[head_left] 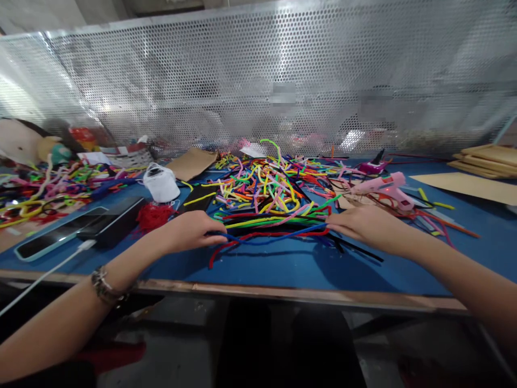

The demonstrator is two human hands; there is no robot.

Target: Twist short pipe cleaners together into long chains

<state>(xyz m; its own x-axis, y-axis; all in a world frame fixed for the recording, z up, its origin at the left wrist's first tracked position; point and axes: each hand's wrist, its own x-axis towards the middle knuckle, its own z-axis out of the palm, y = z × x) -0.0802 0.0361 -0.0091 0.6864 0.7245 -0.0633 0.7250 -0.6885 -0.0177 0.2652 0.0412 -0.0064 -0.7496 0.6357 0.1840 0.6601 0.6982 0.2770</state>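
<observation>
A blue pipe cleaner point(264, 242) stretches across the front of the bench between my two hands. My left hand point(189, 233) is closed on its left end, with the fingertips pinched together. At the other end, my right hand point(365, 227) has thumb and fingers pressed together on it. A red pipe cleaner point(216, 257) runs alongside, its left end bent down to the bench. Just behind lie long green, yellow, pink and black pipe cleaners. Black ones point(361, 250) stick out under my right hand. Behind these rises a heap of short, many-coloured pipe cleaners point(262, 186).
A pink glue gun point(385, 188) lies right of the heap, near cardboard pieces point(472, 186). On the left are a white mask-like item point(161, 183), red yarn point(153, 216), a black box point(113, 220) and a phone point(56, 237). A perforated metal screen point(242, 70) stands behind.
</observation>
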